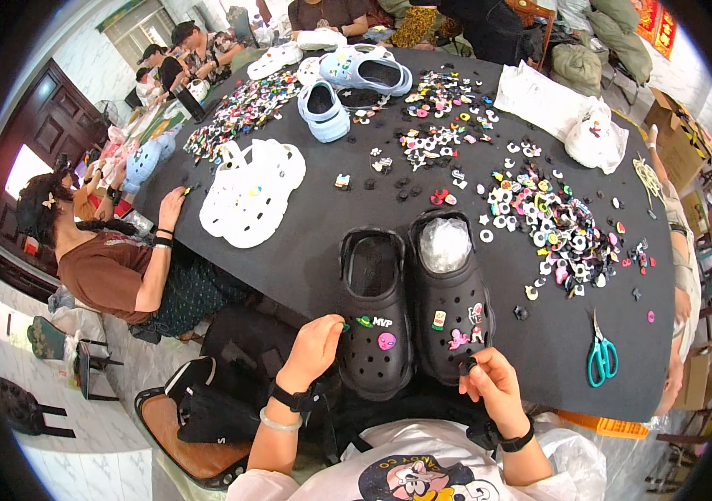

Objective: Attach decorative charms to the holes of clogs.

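Two black clogs stand side by side at the near table edge, toes toward me. The left clog [375,321] carries a green charm, a white lettering charm and a pink face charm. On the right clog [453,309] sit several charms, and clear plastic fills its opening. At the left clog's outer side, my left hand [312,351] is closed in a pinch; a small greenish bit shows at its fingertips, its kind unclear. My right hand [494,382] pinches a small black shoe charm [467,366] beside the right clog's toe.
Loose charms [558,225] lie heaped on the black table [289,267], with teal scissors [600,359] at right. White clogs [253,190] and pale blue clogs [324,113] stand farther off. A person in brown [114,267] reaches in from the left; others sit beyond.
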Demonstrator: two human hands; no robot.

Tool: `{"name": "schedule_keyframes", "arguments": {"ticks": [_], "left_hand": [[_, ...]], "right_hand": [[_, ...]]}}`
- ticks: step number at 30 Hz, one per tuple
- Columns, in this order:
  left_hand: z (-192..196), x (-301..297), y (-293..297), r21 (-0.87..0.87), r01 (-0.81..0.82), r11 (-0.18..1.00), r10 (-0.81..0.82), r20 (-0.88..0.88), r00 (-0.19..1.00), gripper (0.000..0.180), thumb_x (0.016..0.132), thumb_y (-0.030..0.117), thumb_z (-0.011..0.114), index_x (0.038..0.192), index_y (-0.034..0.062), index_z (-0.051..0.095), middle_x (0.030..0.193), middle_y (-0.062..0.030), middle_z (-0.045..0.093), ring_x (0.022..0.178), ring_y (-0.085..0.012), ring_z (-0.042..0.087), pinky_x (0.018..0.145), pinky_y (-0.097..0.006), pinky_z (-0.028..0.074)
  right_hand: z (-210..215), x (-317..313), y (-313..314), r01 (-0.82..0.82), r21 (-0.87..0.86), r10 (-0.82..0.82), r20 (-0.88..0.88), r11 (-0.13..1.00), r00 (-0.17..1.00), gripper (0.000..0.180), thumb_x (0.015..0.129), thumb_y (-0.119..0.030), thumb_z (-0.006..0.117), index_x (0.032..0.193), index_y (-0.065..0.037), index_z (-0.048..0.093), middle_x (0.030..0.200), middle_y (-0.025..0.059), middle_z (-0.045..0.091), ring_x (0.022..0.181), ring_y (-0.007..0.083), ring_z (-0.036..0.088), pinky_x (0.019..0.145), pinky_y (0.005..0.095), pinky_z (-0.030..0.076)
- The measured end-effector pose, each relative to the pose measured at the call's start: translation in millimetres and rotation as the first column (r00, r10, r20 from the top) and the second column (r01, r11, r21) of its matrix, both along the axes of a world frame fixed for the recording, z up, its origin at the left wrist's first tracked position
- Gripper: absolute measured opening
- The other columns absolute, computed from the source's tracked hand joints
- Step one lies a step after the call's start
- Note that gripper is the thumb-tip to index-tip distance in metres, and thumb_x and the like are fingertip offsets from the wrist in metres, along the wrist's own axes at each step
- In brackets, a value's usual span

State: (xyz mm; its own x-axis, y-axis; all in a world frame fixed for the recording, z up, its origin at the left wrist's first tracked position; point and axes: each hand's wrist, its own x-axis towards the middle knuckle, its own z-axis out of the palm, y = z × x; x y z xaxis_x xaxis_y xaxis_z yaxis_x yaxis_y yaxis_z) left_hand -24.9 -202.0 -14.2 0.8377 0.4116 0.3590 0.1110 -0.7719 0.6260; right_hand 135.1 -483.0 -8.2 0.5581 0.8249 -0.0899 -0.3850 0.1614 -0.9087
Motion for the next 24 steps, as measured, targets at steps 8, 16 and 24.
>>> {"name": "schedule_keyframes", "arguments": {"ticks": [8,16,24], "left_hand": [[19,0,-27,-0.222,-0.117,0.968,0.126,0.023,0.992,0.022,0.097,0.011,0.049,0.082,-0.0021,0.057,0.069,-0.0151,0.056,0.059,-0.0313,0.057,0.056,-0.035,0.044],[55,11,-95,0.005,0.303,0.953,-0.300,0.155,0.941,0.015,0.076,0.004,0.070,0.069,0.0040,0.056,0.063,-0.0095,0.057,0.053,-0.0279,0.056,0.049,-0.037,0.043],[51,13,-104,-0.026,0.319,0.947,-0.319,-0.001,0.948,0.021,0.077,0.006,0.071,0.063,0.0036,0.055,0.058,-0.0104,0.053,0.050,-0.0277,0.051,0.047,-0.038,0.039]], "right_hand": [[2,-23,7,-0.169,-0.037,0.168,-0.035,0.985,0.985,0.013,0.094,-0.006,0.060,0.105,-0.001,0.058,0.088,0.0064,0.066,0.071,0.0068,0.059,0.063,0.0217,0.049],[23,-36,26,-0.195,0.090,0.137,0.439,0.977,0.888,0.015,0.080,-0.006,0.076,0.090,0.002,0.068,0.111,0.0160,0.065,0.077,0.0129,0.064,0.070,0.0257,0.053],[20,-29,11,-0.266,0.006,0.229,0.489,0.964,0.842,0.012,0.077,-0.004,0.077,0.080,0.001,0.067,0.095,0.0134,0.066,0.081,0.0170,0.065,0.070,0.0276,0.052]]}}
